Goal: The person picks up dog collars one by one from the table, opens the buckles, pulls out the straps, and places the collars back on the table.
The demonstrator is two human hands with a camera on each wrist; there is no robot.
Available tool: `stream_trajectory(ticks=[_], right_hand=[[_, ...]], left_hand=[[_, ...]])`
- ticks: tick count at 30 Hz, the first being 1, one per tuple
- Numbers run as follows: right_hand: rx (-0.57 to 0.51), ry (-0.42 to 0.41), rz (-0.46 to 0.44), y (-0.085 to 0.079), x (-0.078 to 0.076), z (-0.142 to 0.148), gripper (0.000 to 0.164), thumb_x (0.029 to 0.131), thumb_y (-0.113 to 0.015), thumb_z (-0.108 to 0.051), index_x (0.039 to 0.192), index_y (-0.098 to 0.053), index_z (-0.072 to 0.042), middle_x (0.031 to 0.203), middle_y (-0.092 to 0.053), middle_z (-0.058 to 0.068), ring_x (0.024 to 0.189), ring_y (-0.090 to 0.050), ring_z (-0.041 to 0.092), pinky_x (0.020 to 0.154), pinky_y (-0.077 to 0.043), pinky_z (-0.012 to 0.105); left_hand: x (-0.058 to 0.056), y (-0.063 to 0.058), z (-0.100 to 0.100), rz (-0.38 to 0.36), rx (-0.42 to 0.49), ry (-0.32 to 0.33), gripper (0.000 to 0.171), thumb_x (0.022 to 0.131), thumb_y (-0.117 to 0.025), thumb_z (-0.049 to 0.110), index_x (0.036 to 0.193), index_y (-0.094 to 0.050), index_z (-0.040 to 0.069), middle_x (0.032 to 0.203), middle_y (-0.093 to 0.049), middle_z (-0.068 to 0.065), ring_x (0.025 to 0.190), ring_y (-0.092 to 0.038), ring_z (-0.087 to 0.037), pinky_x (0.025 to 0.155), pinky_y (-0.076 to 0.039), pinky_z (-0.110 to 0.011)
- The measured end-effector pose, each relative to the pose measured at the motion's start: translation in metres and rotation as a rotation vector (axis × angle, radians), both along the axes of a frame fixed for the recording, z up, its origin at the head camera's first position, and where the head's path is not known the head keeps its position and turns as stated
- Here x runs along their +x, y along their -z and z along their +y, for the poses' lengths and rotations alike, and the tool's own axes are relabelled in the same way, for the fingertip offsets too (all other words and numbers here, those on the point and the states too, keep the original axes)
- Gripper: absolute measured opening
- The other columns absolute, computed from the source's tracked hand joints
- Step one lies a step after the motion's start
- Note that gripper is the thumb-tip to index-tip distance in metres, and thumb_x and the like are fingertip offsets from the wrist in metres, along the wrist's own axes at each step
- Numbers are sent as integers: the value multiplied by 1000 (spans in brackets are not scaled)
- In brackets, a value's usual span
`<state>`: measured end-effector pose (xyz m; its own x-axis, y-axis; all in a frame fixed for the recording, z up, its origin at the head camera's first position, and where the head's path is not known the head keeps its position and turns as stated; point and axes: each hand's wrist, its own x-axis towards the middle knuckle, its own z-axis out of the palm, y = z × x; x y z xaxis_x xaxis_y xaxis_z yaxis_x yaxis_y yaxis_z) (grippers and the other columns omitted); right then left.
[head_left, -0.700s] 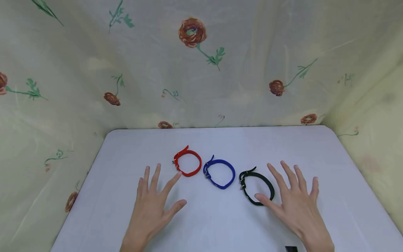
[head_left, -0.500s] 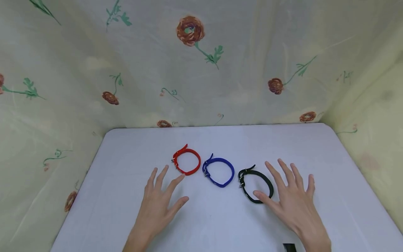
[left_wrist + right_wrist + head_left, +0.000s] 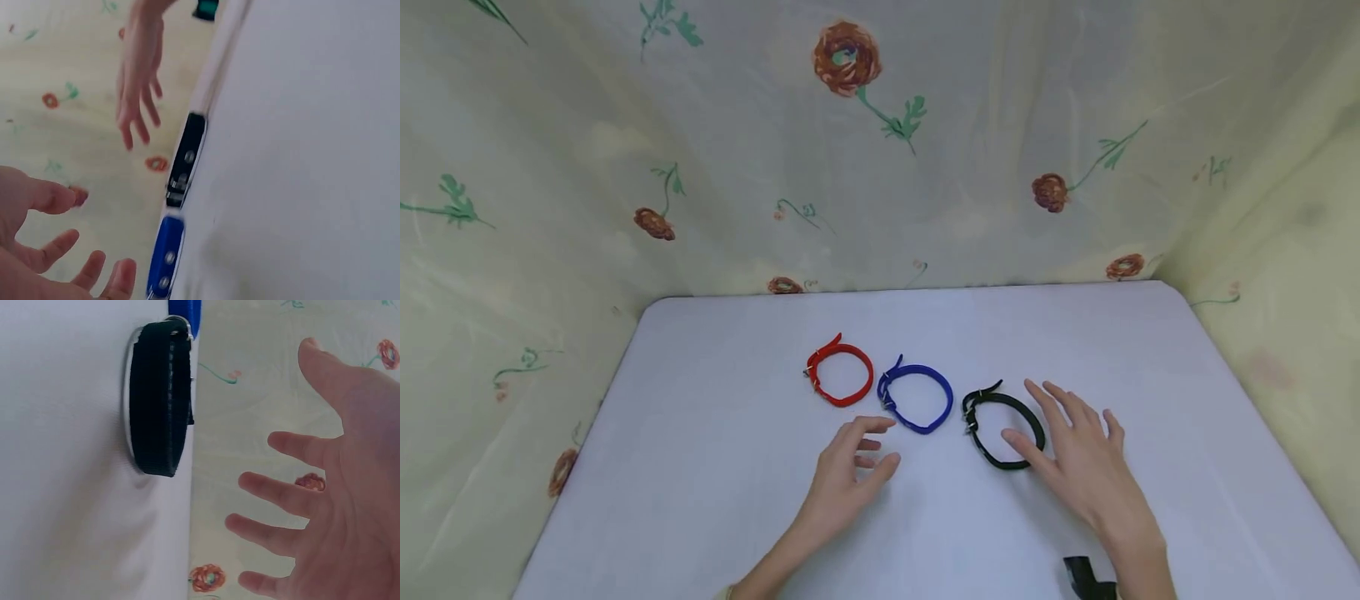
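Note:
Three buckled collars stand in a slanting row on the white table: a red collar, a blue collar and a black collar. My left hand hovers near the blue one, fingers loosely bent and holding nothing. Over the black collar's right side hangs my right hand, fingers spread and its thumb above the ring in the head view. The right wrist view shows a gap between the hand and the black collar. Metal fittings show on the blue collar in the left wrist view.
The white table has rounded far corners. Behind and beside it hangs a pale floral curtain. A black piece sits beside my right wrist.
My left hand has moved right, from below the red collar toward the blue one, and its fingers have bent. The right hand's fingers have drawn closer together. The view has tilted slightly down.

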<state>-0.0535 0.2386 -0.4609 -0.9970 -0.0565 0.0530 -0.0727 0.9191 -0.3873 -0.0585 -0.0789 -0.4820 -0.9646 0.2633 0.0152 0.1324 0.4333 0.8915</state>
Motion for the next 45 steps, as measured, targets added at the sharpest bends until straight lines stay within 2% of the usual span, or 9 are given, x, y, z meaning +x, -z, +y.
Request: stream_trajectory(ticks=[3,7,11,16,19,24,32,39,45], right_hand=[[-12,-1,-19,3,-4,0,76,108,-53,-62,166,-38,-15,165,-46,26,147,-46,52,116,-25,78],[-37,6,-38,7,-7,1,74,111,-47,-61,166,-38,-12,162,-47,27,145,-49,54,114,-29,75],[-66,18,-59,11,-10,0,75,111,-46,-61,166,-38,-11,160,-49,27,145,-48,53,113,-32,77],[-62,33,-82,19,-12,-3,75,111,-47,-61,165,-40,-9,155,-53,30,140,-52,56,111,-38,78],[-53,50,-102,23,-13,-4,74,111,-48,-59,164,-41,-8,153,-54,32,134,-56,59,109,-42,78],[-43,42,-102,28,-13,-6,67,111,-57,-49,161,-45,-6,145,-61,34,125,-63,59,101,-51,73],[-9,2,-21,30,-9,-7,56,108,-67,-31,154,-53,-4,129,-70,29,111,-72,47,91,-58,64],[13,-27,44,27,-7,-9,51,104,-70,-11,151,-53,1,121,-71,29,103,-72,43,87,-60,59],[13,-46,93,19,-1,-10,55,101,-72,-5,153,-52,-1,120,-71,27,102,-71,41,86,-60,56]], left_hand=[[-3,1,15,-167,106,51,39,106,-70,28,143,-61,20,145,-65,-11,125,-69,-29,103,-62,-42],[-7,-2,33,-358,219,59,43,107,-68,27,148,-58,21,151,-62,-12,123,-72,-28,104,-61,-47],[-14,-3,48,-504,309,36,51,105,-67,24,154,-53,19,153,-60,-14,114,-76,-28,100,-63,-42],[-21,1,64,-670,443,25,58,106,-64,25,159,-47,9,153,-59,-21,125,-74,-31,105,-62,-41],[-24,4,71,-745,498,23,60,107,-63,26,160,-45,6,157,-53,-24,129,-71,-32,108,-60,-42],[-26,9,80,-783,540,13,61,106,-64,22,161,-43,5,155,-53,-25,130,-70,-32,109,-59,-42],[-28,12,88,-772,557,35,58,105,-62,17,159,-46,4,155,-54,-26,130,-69,-37,109,-59,-45],[-28,10,89,-792,579,20,62,105,-61,14,162,-40,1,151,-57,-26,129,-70,-36,108,-60,-44],[-21,3,85,-806,627,-2,70,103,-63,13,165,-32,1,145,-61,-25,127,-72,-32,109,-59,-43]])
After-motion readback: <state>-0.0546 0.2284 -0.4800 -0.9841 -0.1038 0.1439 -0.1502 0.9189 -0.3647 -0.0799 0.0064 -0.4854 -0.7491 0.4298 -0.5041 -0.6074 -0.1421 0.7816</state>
